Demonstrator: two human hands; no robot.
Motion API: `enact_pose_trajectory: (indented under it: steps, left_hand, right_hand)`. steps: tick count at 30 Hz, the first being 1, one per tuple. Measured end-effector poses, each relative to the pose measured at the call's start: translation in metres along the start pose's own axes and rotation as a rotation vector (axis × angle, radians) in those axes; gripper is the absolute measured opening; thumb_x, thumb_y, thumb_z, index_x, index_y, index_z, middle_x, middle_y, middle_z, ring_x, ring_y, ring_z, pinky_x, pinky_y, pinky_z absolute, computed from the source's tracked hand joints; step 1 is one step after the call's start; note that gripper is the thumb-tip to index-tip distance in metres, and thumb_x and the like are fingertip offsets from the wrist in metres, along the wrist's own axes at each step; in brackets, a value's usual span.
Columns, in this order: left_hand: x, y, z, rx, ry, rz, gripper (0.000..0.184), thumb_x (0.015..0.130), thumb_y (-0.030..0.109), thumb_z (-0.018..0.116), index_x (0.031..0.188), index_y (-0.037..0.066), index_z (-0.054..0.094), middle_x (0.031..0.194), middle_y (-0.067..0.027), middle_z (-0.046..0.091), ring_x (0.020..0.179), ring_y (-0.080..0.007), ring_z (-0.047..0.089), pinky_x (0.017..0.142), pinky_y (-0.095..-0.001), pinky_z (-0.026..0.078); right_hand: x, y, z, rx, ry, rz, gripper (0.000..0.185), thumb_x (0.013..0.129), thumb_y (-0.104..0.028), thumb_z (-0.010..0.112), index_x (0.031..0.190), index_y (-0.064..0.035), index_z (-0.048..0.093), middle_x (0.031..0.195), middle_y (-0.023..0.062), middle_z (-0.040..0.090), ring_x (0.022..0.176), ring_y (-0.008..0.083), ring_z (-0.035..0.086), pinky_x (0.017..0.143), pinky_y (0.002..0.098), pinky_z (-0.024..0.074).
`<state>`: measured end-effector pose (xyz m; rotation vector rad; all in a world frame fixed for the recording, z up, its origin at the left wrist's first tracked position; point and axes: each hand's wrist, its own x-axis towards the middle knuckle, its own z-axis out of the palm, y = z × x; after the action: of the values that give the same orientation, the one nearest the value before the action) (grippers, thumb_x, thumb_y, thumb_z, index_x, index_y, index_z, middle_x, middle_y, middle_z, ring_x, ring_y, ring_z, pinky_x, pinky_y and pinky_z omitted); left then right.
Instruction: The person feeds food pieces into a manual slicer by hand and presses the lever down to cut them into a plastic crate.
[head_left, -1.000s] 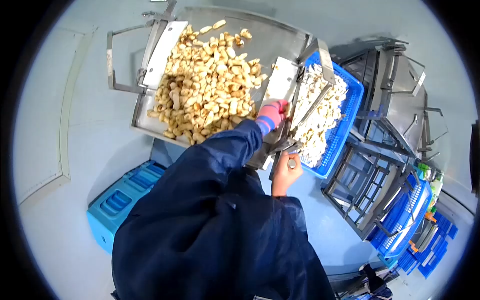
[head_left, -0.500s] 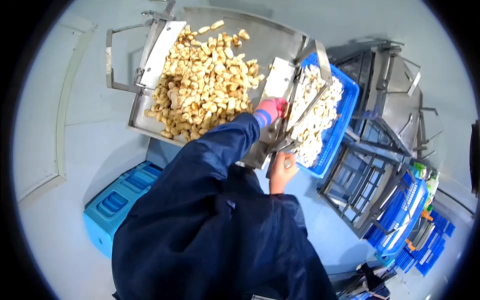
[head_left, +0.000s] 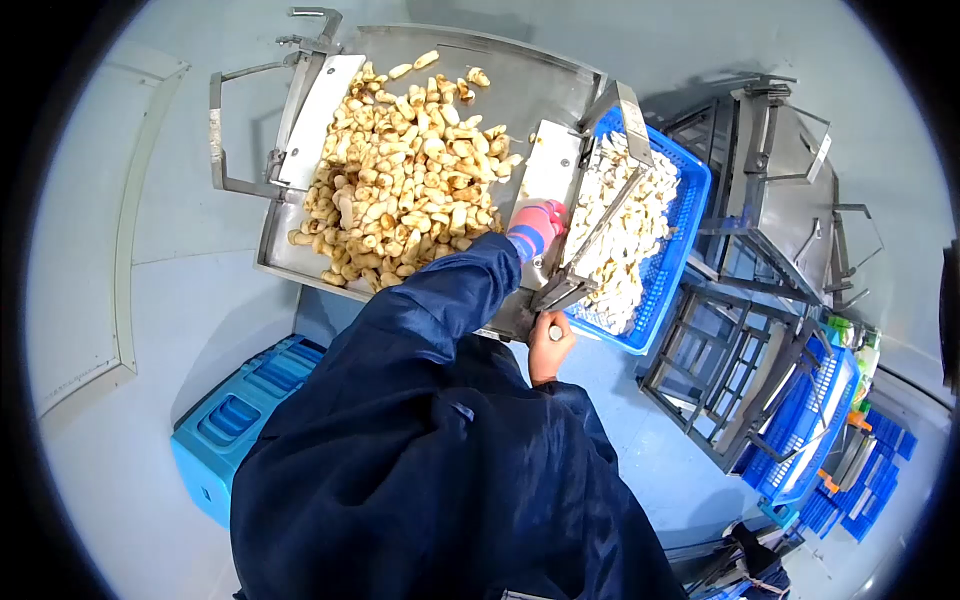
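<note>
My left hand, in a pink and blue striped glove, is closed at the white board beside a hinged metal cutter. Whatever its fingers hold is hidden. My bare right hand is wrapped around the cutter handle, whose round end shows. To the left, a large heap of whole pale-brown mushrooms lies on the steel tray table. Beyond the cutter, white mushroom slices fill much of a blue basket.
A second white board with a metal cutter frame stands at the table's left end. On the floor at left is a blue plastic box. Steel frames and stacked blue baskets stand to the right.
My right hand and the cutter handle have shifted left and slightly down, with the cutter arm lower. My left hand stays at the board. The view has shifted slightly.
</note>
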<state>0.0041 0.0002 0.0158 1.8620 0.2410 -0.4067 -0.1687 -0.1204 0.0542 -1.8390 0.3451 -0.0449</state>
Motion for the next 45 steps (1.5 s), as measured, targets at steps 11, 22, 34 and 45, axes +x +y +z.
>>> enact_pose_trajectory:
  steps: [11,22,34,45]
  left_hand:
    - [-0.061,0.088,-0.041,0.506,0.215,0.401,0.028,0.078,0.014,0.057,0.105,0.007,0.061,0.095,-0.0096,0.063,0.086,-0.0284,0.060,0.081,-0.0376,0.047]
    - [-0.022,0.034,-0.077,-0.072,0.066,0.052,0.029,0.083,0.010,0.057,0.112,0.006,0.060,0.080,-0.0017,0.061,0.070,-0.0109,0.054,0.066,-0.0234,0.046]
    - [-0.011,-0.020,0.024,0.082,0.279,0.261,0.035,0.077,0.001,0.056,0.111,0.005,0.058,0.095,-0.0174,0.062,0.086,-0.0303,0.060,0.076,-0.0345,0.048]
    - [-0.010,-0.010,0.011,0.018,0.144,0.190,0.043,0.080,-0.001,0.053,0.121,0.010,0.053,0.093,-0.0146,0.063,0.082,-0.0268,0.061,0.074,-0.0329,0.048]
  right_hand:
    - [0.001,-0.035,-0.006,-0.069,-0.002,-0.069,0.020,0.080,-0.007,0.059,0.063,-0.0009,0.050,0.050,0.0067,0.044,0.051,0.0079,0.040,0.047,0.0295,0.0367]
    - [0.004,-0.065,-0.009,-0.056,0.021,-0.061,0.022,0.079,-0.010,0.062,0.062,-0.0012,0.051,0.047,0.0091,0.045,0.045,0.0103,0.041,0.044,0.0296,0.0357]
    - [0.016,-0.098,-0.012,-0.076,0.022,-0.011,0.022,0.079,-0.009,0.061,0.062,0.0000,0.050,0.047,0.0104,0.041,0.046,0.0104,0.036,0.043,0.0308,0.0334]
    - [0.004,-0.053,-0.003,-0.057,0.057,-0.133,0.022,0.078,-0.009,0.063,0.062,-0.0005,0.050,0.050,0.0079,0.045,0.050,0.0077,0.038,0.045,0.0296,0.0358]
